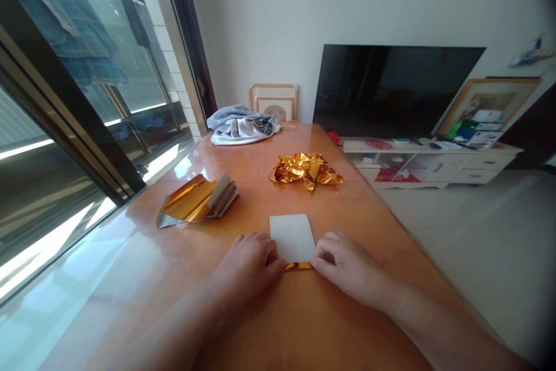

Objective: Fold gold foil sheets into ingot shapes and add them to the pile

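Observation:
A small sheet of paper (292, 236), white side up with a gold foil edge folded over at its near end, lies on the glossy wooden table (278, 313). My left hand (247, 268) pinches its near left corner with curled fingers. My right hand (347, 267) pinches the near right corner the same way. A heap of folded gold foil pieces (307, 169) lies farther back at centre. A stack of gold foil sheets (197, 200), its top sheets curling up, sits to the left.
Crumpled grey and white cloth (243, 125) lies at the table's far end before a picture frame (273, 100). A sliding glass door (82, 87) runs along the left. A television (391, 90) on a low white cabinet (434, 162) stands to the right.

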Action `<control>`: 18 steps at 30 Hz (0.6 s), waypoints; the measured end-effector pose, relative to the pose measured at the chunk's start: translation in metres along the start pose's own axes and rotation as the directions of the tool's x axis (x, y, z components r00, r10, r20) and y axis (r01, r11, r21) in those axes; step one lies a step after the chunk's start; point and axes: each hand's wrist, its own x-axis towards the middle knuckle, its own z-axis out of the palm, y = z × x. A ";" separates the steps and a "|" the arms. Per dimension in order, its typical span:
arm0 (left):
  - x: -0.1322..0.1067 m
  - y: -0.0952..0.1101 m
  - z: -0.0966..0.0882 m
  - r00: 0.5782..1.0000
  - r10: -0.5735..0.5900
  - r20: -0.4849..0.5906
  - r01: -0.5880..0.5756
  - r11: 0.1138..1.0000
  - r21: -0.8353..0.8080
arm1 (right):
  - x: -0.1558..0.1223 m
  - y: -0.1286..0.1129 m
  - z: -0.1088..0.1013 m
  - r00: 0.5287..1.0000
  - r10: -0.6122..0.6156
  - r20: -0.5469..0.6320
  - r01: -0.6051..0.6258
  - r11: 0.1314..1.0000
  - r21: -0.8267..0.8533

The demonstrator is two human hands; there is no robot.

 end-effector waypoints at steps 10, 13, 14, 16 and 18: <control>-0.002 -0.001 -0.006 1.000 -0.009 0.030 0.008 0.999 0.031 | 0.001 0.003 0.001 1.000 0.014 -0.002 -0.014 1.000 -0.006; 0.000 -0.002 -0.007 0.999 -0.008 0.041 0.007 1.000 0.027 | 0.001 0.004 0.002 1.000 0.017 -0.005 -0.017 1.000 -0.011; 0.000 -0.002 -0.007 0.999 -0.006 0.042 0.005 1.000 0.023 | 0.001 0.004 0.002 1.000 0.016 -0.004 -0.016 1.000 -0.014; 0.001 -0.002 -0.006 0.999 -0.004 0.042 0.003 1.000 0.018 | 0.001 0.004 0.003 1.000 0.016 -0.002 -0.016 1.000 -0.018; 0.001 -0.001 -0.005 0.999 -0.009 0.043 0.008 1.000 0.022 | 0.002 0.004 0.003 1.000 0.016 -0.005 -0.017 1.000 -0.023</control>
